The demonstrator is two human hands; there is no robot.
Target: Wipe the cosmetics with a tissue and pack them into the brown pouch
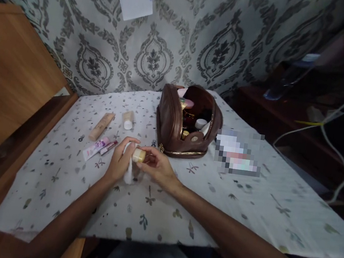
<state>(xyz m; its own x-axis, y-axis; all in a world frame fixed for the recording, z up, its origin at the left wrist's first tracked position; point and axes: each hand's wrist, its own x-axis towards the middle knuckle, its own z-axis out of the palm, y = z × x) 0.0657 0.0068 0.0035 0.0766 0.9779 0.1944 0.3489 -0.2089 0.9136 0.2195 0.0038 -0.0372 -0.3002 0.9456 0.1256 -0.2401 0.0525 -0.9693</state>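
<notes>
Against a wall (159,30) papered in grey, scrolling medallions, we see a white tablecloth (160,214) printed with small plants; a smooth, wood-grained panel (12,87) stands at left. Above the tablecloth, between the hands, we find a small cylindrical container (138,155), pale with a gold-toned end. The left hand (120,159) is closed on it along with a soft white cloth (128,175); the right hand (161,169) pinches the gold-toned end. Beyond, we note a rounded, glossy brown bag (171,114), its metal-toothed zip gaping.
</notes>
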